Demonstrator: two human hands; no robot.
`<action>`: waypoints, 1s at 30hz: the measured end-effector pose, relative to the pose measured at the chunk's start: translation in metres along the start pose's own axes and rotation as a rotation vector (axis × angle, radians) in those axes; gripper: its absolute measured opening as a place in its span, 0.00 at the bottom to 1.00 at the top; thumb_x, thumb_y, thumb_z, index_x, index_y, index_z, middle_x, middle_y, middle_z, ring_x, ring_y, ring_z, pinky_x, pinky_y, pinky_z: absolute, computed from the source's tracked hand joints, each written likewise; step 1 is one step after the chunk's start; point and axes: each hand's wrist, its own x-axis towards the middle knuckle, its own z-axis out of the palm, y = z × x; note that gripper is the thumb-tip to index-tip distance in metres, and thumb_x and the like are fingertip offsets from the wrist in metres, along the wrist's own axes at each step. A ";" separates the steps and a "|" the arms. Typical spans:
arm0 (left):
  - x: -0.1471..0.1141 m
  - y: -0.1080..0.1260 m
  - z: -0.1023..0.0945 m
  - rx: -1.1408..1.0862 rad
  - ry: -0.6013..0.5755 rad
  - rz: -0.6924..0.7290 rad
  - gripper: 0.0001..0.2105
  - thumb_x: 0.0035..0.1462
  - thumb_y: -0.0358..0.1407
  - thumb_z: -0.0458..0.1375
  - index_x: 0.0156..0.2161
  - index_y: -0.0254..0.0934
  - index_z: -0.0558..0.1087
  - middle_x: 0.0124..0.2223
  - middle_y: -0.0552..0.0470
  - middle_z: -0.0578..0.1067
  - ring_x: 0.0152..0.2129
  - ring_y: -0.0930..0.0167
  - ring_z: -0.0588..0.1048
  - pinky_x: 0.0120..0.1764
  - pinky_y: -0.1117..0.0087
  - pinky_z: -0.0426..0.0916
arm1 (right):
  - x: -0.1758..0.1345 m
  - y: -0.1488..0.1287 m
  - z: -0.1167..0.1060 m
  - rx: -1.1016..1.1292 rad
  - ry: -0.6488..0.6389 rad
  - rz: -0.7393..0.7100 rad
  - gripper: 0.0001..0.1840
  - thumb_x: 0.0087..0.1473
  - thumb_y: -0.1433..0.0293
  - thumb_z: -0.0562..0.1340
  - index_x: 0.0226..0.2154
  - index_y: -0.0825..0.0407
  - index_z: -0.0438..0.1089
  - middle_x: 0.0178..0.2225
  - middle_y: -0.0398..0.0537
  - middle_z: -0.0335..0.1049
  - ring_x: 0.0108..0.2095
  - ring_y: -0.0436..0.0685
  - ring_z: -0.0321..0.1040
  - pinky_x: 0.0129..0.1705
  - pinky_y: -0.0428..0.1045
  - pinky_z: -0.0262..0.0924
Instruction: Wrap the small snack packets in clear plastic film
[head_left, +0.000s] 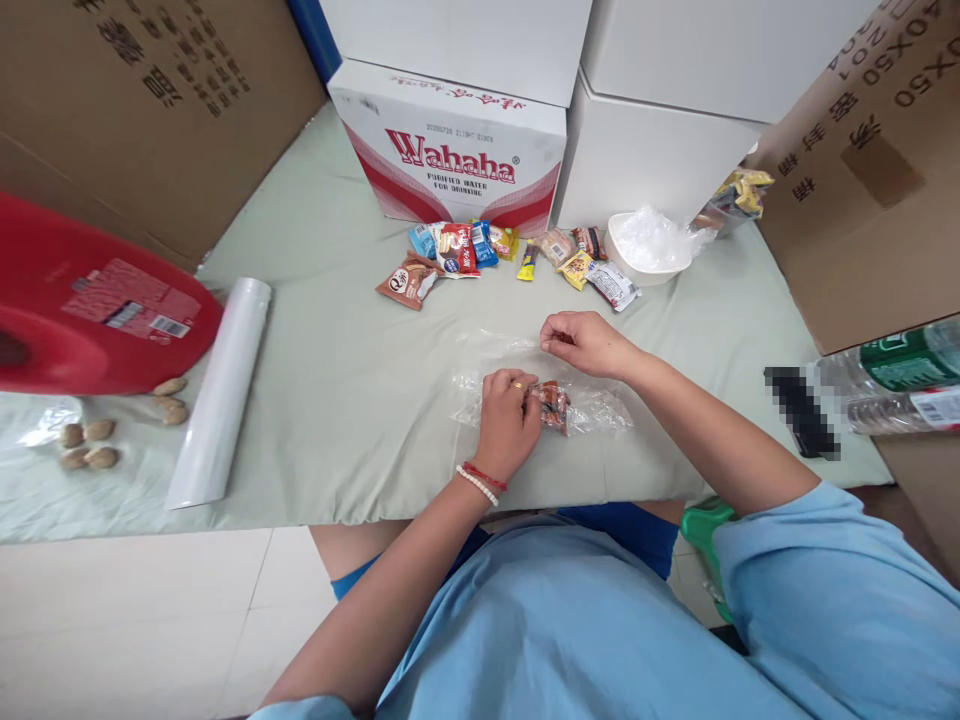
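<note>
Near the table's front edge lies a small reddish-brown snack packet (555, 405) on a crumpled sheet of clear plastic film (600, 405). My left hand (511, 415), with a ring on one finger, rests on the film with its fingers curled down and its thumb against the packet's left side. Part of the packet is hidden behind that hand. Just beyond the packet, my right hand (581, 340) is closed in a pinch at the far edge of the film. The film is so clear that its exact outline is hard to see.
Several snack packets (457, 248) lie before a Wahaha carton (457, 150). A white bowl (649, 265) holds crumpled plastic. On the left are a film roll (221, 395), a red jug (97, 310) and several walnut-like nuts (99, 430). Bottles (900, 365) lie at the right.
</note>
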 end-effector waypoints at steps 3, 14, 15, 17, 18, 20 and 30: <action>-0.002 -0.003 0.003 -0.116 0.006 0.039 0.20 0.61 0.24 0.51 0.55 0.37 0.73 0.52 0.43 0.73 0.49 0.63 0.74 0.55 0.58 0.72 | -0.001 0.002 0.004 0.031 0.003 -0.006 0.05 0.60 0.71 0.62 0.34 0.53 0.73 0.34 0.45 0.72 0.32 0.52 0.66 0.40 0.47 0.60; 0.000 -0.001 -0.001 0.229 0.162 -0.324 0.20 0.57 0.42 0.68 0.51 0.38 0.71 0.48 0.42 0.75 0.49 0.51 0.71 0.51 0.48 0.66 | -0.014 -0.010 0.006 0.050 -0.009 -0.067 0.05 0.63 0.70 0.61 0.36 0.51 0.73 0.40 0.48 0.76 0.32 0.52 0.70 0.41 0.48 0.64; 0.000 -0.001 -0.001 0.221 0.150 -0.333 0.19 0.58 0.42 0.68 0.50 0.38 0.71 0.47 0.42 0.75 0.48 0.52 0.71 0.50 0.49 0.66 | -0.018 -0.012 0.007 0.050 -0.023 -0.094 0.05 0.63 0.70 0.60 0.37 0.51 0.73 0.43 0.50 0.78 0.34 0.53 0.72 0.43 0.49 0.65; 0.000 -0.001 0.000 0.204 0.153 -0.346 0.20 0.57 0.42 0.68 0.51 0.38 0.69 0.47 0.43 0.76 0.49 0.52 0.72 0.50 0.51 0.66 | -0.029 -0.014 0.013 0.041 -0.067 -0.173 0.05 0.64 0.71 0.59 0.38 0.50 0.72 0.51 0.53 0.78 0.44 0.56 0.76 0.50 0.51 0.67; 0.001 -0.001 -0.001 0.195 0.157 -0.361 0.21 0.56 0.40 0.68 0.52 0.38 0.69 0.47 0.43 0.76 0.49 0.52 0.72 0.50 0.51 0.66 | -0.035 -0.015 0.018 0.034 -0.095 -0.211 0.06 0.65 0.71 0.59 0.39 0.49 0.72 0.54 0.54 0.77 0.50 0.58 0.76 0.53 0.52 0.67; 0.003 -0.001 -0.004 0.167 0.116 -0.400 0.21 0.54 0.37 0.67 0.52 0.39 0.69 0.44 0.45 0.76 0.48 0.53 0.73 0.50 0.51 0.66 | -0.050 -0.014 0.031 0.020 -0.146 -0.253 0.07 0.67 0.71 0.57 0.41 0.48 0.72 0.58 0.55 0.76 0.58 0.59 0.74 0.58 0.54 0.67; 0.017 -0.054 -0.061 0.052 0.108 -0.344 0.16 0.52 0.31 0.61 0.48 0.38 0.76 0.47 0.44 0.76 0.48 0.59 0.75 0.57 0.54 0.70 | -0.085 -0.008 0.077 -0.209 -0.091 -0.200 0.12 0.71 0.71 0.55 0.46 0.46 0.74 0.68 0.49 0.68 0.61 0.60 0.74 0.57 0.57 0.71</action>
